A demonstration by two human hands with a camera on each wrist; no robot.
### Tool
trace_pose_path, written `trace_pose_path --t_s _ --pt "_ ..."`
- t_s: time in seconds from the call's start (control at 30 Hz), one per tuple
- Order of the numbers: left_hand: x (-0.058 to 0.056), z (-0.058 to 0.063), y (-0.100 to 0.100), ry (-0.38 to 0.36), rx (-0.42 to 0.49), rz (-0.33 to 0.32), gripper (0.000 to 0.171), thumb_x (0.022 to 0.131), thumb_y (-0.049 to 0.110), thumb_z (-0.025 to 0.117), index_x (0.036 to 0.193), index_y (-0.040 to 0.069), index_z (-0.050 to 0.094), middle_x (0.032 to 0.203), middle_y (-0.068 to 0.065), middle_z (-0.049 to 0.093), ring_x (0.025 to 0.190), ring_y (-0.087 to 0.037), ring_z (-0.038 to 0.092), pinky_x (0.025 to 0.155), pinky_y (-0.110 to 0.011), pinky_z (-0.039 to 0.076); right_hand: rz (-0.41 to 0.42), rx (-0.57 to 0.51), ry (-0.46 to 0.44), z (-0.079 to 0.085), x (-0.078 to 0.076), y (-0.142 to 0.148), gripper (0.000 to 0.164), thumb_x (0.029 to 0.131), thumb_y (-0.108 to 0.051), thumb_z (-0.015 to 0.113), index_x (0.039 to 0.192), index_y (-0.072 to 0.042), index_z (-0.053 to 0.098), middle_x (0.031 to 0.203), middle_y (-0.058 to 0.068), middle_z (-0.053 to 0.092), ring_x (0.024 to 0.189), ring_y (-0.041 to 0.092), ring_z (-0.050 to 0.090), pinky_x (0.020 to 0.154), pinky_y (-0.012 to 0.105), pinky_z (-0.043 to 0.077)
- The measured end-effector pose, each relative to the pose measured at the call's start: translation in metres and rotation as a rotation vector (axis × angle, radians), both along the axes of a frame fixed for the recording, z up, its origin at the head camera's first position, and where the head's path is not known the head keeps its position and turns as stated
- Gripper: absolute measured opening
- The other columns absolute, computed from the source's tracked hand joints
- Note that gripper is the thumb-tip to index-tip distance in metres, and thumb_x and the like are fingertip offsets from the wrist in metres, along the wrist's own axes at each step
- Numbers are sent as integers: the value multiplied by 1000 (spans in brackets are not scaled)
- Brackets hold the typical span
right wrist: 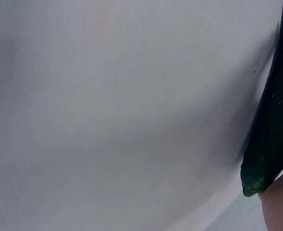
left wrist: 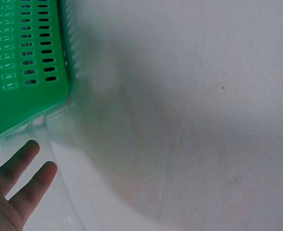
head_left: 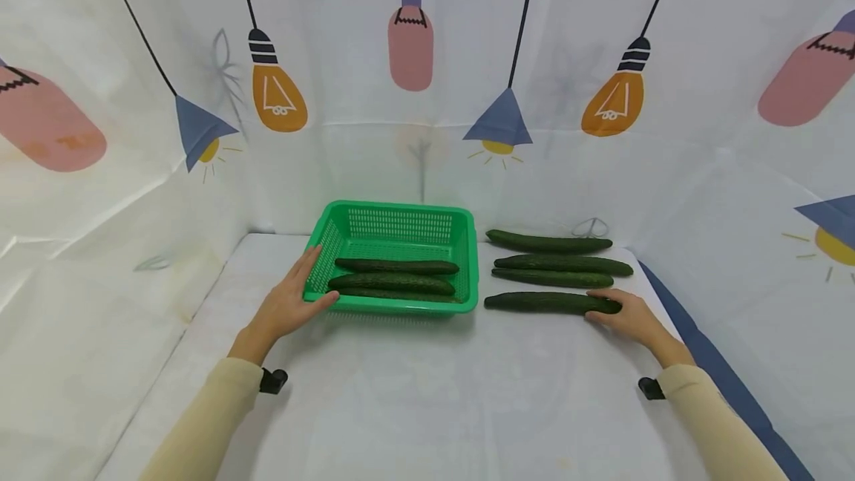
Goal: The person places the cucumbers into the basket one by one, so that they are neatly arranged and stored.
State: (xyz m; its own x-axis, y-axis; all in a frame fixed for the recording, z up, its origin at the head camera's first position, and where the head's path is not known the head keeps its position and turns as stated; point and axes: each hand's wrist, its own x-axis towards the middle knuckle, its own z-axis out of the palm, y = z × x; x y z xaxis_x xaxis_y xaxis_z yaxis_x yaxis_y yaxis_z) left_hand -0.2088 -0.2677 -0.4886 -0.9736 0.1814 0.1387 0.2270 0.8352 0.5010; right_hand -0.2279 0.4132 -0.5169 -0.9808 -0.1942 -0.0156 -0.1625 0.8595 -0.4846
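Observation:
A green plastic basket (head_left: pixel 401 308) stands on the white table with three cucumbers (head_left: pixel 394 283) lying crosswise inside it. My left hand (head_left: pixel 287 303) is at its front left corner, thumb on the rim and fingers straight along the left side. In the left wrist view, two fingertips (left wrist: pixel 46 169) of that hand show just by the basket's wall (left wrist: pixel 40 91). To the right of the basket, my right hand (head_left: pixel 628 315) grips the right end of the nearest cucumber (head_left: pixel 541 302) between thumb and fingers. This cucumber (right wrist: pixel 271 125) fills the right edge of the right wrist view.
Behind the gripped cucumber lie two cucumbers side by side, the nearer one (head_left: pixel 554 277) against the other (head_left: pixel 568 265). A further cucumber (head_left: pixel 548 243) lies by the table's back edge. White printed cloth (head_left: pixel 427 162) hangs behind and around the white table (head_left: pixel 401 407).

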Motion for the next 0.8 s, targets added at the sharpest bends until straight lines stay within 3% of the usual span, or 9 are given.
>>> trace_pose_path --t_s 0.3,0.8 --pt "0 2 1 -6 -2 6 99 94 63 63 167 33 4 174 -6 12 152 -45 31 107 -73 38 -30 -54 -69 -1 -3 -1 67 93 -47 75 143 -4 61 147 38 48 135 63 40 103 76 37" --pt "-1 -2 -1 0 17 3 100 93 61 65 167 34 3 174 -8 14 151 -47 32 106 -75 37 -58 -83 -68 -7 -2 1 66 91 -46 77 142 -6 62 145 37 51 134 63 40 103 75 38"
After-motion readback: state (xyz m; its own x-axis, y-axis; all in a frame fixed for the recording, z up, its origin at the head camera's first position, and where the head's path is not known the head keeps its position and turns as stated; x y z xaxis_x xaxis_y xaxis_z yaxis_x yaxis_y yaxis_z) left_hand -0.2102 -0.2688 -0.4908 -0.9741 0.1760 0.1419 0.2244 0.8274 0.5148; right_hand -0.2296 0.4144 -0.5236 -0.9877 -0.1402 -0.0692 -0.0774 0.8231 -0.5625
